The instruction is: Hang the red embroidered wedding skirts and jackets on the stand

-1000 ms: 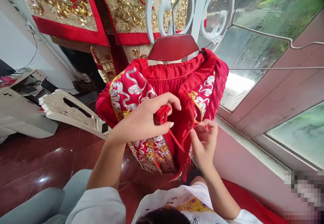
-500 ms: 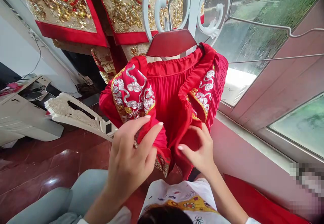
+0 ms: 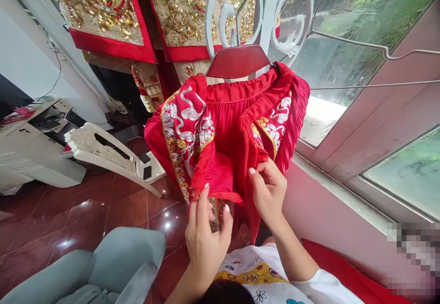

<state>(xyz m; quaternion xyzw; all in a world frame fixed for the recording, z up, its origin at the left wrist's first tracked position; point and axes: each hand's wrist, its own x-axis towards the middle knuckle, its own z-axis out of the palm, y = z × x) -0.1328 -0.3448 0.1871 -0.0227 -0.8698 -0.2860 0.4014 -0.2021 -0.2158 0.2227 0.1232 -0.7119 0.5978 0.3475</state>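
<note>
Now, from the head camera, a red garment [image 3: 227, 125] with silver and gold embroidery hangs on a red hanger [image 3: 237, 61]. The hook of the hanger goes up into a white scrolled rack [image 3: 233, 11]. The garment is in the middle of the picture, directly in front of the person. It is between the window [image 3: 343, 43] on the right and a white chair [image 3: 103, 150] on the left, which lies tipped over on the dark red floor [image 3: 51, 221].

The left hand [image 3: 208, 237] is below the lower edge of the garment, under its left embroidered panel. Its fingers [image 3: 205, 198] point upward and press on the hem of a plain red flap. The thumb is hidden behind the cloth, so this is probably a pinch on the hem, though the full grip does not show. The right hand [image 3: 270, 194] is just beside it. It is closed on a fold of the plain red cloth under the right embroidered panel, with thumb and forefinger pressed on the fold. The two hands are near each other but apart.

Above the hanger hang two gold-beaded pieces [image 3: 103, 6] with red borders. At the bottom edge of the picture are the person's printed shirt [image 3: 254, 267], a grey trouser leg [image 3: 120, 263] and a red cloth [image 3: 343, 272] that lies along the wall under the window.
</note>
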